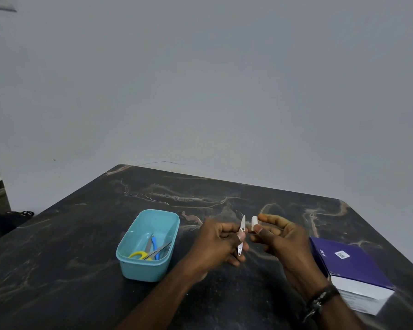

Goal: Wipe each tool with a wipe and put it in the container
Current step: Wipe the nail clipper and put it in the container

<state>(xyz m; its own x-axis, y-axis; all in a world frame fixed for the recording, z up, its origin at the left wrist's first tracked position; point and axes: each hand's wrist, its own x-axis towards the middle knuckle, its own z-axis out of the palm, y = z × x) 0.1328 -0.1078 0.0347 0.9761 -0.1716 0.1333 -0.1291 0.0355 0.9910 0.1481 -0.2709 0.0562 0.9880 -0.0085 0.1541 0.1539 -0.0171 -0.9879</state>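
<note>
My left hand (pixel 221 244) grips a small silver nail clipper (pixel 241 234), held upright with its thin lever pointing up. Just to its right, my right hand (pixel 279 236) pinches a small folded white wipe (pixel 254 223) between thumb and fingers, a short gap from the clipper's tip. Both hands hover above the dark marble table (pixel 81 270). To the left stands the light blue container (pixel 143 267), holding yellow-handled scissors (pixel 141 254) and a blue-handled tool (pixel 154 245).
A purple and white box (pixel 353 270) lies at the table's right edge, close to my right wrist. A grey wall rises behind the table. A dark object lies on the floor at the left.
</note>
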